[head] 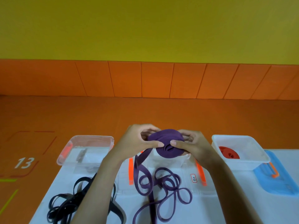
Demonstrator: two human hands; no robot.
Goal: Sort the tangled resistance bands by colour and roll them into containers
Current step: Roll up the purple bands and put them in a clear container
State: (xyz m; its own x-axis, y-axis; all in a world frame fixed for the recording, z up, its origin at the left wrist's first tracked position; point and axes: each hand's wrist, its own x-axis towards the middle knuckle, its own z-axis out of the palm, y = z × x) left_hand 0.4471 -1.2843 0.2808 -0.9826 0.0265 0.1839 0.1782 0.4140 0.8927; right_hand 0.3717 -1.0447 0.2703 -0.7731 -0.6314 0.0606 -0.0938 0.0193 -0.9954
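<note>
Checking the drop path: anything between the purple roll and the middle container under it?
Nothing visible blocks it. Both hands, left hand and right hand, hold the purple roll right above the middle container. Its loose purple tail trails onto the table toward the person, not across the opening.

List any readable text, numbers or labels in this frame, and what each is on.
"13": white number on the orange floor, left of the table.
Small label with a red border, on the clear lid under the purple band: characters too small and blurred to read.
Nothing else readable.
</note>
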